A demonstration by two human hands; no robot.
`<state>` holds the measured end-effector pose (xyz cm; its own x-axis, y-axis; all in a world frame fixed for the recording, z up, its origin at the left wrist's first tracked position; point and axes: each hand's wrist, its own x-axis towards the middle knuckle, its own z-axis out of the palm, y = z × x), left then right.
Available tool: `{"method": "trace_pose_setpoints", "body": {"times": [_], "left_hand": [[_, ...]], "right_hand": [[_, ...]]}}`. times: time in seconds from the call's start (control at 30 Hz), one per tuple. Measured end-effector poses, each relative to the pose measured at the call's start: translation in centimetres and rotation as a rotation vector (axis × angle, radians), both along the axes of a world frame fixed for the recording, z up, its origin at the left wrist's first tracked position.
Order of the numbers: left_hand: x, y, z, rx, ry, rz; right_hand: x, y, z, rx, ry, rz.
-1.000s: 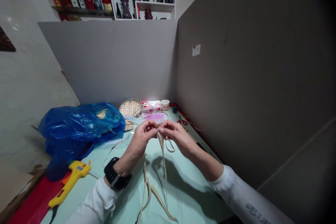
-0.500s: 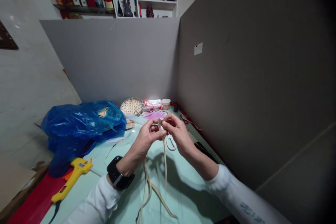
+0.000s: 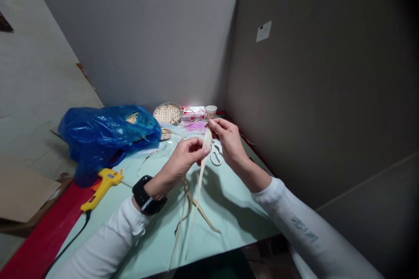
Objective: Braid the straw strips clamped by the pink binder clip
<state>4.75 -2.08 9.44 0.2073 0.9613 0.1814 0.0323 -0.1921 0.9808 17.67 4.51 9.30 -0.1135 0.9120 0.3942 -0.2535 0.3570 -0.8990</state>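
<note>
A pale, flat strip of plant fibre, perhaps husk (image 3: 206,138), is stretched between my two hands, its long thin tail hanging toward the table's front. My left hand (image 3: 187,157) pinches it lower down between thumb and fingers. Higher up, my right hand (image 3: 226,136) grips its upper end, fingers closed. Several more tan strips (image 3: 204,217) lie on the table below my hands. White-handled scissors (image 3: 216,154) rest just behind, near my right hand; their blades are mostly hidden.
To the left lie a blue plastic bag (image 3: 108,133) and a yellow glue gun (image 3: 102,188) with a cord. At the back stand a woven basket (image 3: 167,113), a red-and-white pack (image 3: 193,113) and a paper cup (image 3: 211,112). Grey partitions (image 3: 147,43) enclose the back and right.
My hands have moved apart, the right one going up, and the strip now shows stretched flat between them. The camera view has tilted downward, showing the table's front edge.
</note>
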Motion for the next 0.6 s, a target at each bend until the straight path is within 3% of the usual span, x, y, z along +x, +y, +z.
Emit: {"method": "trace_pose_setpoints", "body": {"times": [0.23, 0.6], "left_hand": [[0.3, -2.6, 0.5, -0.028, 0.060, -0.056], [-1.2, -4.7, -0.2, -0.190, 0.150, -0.147]], "right_hand": [[-0.5, 0.4, 0.2, -0.074, 0.074, -0.045], [-1.3, 1.5, -0.7, -0.011, 0.013, -0.143]]}}
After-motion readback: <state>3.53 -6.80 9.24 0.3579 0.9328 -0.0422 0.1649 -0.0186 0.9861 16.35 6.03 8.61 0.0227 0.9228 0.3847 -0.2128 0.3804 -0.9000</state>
